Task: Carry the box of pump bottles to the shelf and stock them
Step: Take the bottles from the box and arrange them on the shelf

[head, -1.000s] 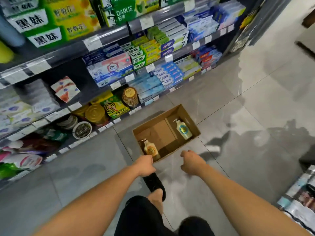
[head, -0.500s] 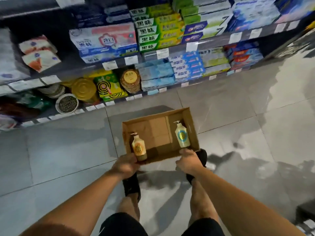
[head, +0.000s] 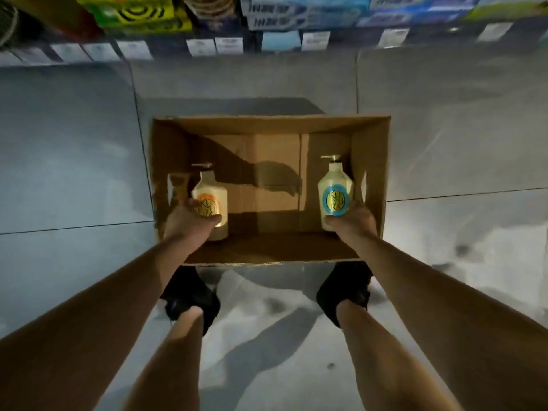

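Note:
An open cardboard box (head: 267,126) sits on the tiled floor right in front of my feet. Two cream pump bottles stand inside it. The bottle with the orange label (head: 211,194) is at the left wall, and my left hand (head: 186,222) is wrapped around its lower part. At the right wall stands the bottle with the blue label (head: 335,188), gripped low by my right hand (head: 353,222). Both bottles are upright, pumps pointing away from me.
The bottom shelf (head: 207,46) with price tags runs along the top edge, holding a yellow-green mosquito coil box (head: 133,10) and blue packs (head: 296,13). Grey glossy floor tiles (head: 74,158) lie on both sides of the box. My black shoes (head: 192,298) stand just behind it.
I have bent down over the box. Both hands moved from its near edge into it and closed on the two bottles.

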Available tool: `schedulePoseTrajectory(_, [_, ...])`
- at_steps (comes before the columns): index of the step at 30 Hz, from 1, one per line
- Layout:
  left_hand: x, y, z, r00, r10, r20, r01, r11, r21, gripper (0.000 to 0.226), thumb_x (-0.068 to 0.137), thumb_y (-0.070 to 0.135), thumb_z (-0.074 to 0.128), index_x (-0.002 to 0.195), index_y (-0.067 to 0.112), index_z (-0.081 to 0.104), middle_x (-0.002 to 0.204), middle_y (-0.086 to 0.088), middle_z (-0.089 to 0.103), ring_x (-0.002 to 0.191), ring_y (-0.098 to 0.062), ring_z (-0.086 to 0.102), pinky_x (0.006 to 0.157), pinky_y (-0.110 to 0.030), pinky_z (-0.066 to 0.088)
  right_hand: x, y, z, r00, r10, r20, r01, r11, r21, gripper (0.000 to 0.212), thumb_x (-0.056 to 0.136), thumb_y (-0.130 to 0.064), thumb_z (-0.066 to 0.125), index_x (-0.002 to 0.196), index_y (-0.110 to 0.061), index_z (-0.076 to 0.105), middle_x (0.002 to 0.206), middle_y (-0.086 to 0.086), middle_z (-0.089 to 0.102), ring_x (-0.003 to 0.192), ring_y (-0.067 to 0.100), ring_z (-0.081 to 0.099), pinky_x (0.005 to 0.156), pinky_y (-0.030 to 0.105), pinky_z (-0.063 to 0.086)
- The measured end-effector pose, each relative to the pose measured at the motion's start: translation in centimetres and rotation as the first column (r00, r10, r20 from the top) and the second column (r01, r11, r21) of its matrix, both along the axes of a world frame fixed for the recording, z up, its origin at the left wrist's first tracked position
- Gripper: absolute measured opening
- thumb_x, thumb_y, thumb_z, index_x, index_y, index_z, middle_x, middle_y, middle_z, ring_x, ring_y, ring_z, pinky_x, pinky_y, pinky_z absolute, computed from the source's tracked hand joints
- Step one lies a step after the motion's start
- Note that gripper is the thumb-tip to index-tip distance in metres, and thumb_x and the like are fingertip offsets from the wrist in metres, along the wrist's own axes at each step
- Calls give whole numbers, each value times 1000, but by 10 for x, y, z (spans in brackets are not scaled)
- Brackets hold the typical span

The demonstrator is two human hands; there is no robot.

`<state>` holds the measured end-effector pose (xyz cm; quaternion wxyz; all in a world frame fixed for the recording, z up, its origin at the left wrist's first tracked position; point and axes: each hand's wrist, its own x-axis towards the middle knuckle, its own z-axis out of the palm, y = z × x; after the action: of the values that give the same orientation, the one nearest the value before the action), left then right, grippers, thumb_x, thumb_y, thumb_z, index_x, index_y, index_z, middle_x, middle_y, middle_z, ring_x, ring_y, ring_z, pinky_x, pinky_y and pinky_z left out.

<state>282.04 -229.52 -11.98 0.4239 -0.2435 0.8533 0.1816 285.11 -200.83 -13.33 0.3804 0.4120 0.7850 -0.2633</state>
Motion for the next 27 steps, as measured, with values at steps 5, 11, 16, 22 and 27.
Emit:
schedulePoseTrajectory(5, [3,-5,-63,995,98,13,-97,994,-56,76,80,34,76,142,11,38,139,-15,51,124,-34,52,83,-36,47,-3,3,-69,996,-75,55,69,993,97,73,78,-39,76,135,-11,41,125,10,56,104,21,56,62,23,40])
schedulePoseTrajectory(11, [0,-2,-105,971,224,81,-209,965,-158,50,99,34,51,140,8,39,136,-18,52,121,-34,53,88,-40,45,-14,-6,-116,997,-29,66,16,982,187,95,82,-37,72,150,-7,12,153,20,25,132,36,41,100,43,42])
schedulePoseTrajectory(16, [-3,-4,-129,909,416,35,-415,909,-43,88,84,35,72,150,11,19,149,-16,36,134,-38,39,100,-48,41,-18,-14,-126,993,-102,59,95,990,108,107,71,-45,80,148,-8,15,149,17,28,132,37,40,96,42,44])
schedulePoseTrajectory(22, [-6,-3,-139,866,501,-16,-501,865,-40,110,70,31,86,151,14,15,153,-14,32,140,-37,31,108,-49,34,-9,-13,-139,969,-237,-75,238,971,-2,97,61,-36,88,135,-12,30,134,12,48,121,33,51,81,37,47])
schedulePoseTrajectory(27, [3,-1,-153,885,465,2,-464,883,-66,122,67,24,88,153,20,3,153,-14,31,140,-37,30,110,-50,33,0,-9,-147,963,-238,-124,235,971,-33,95,58,-27,91,132,-15,32,126,7,50,117,26,51,83,36,48])
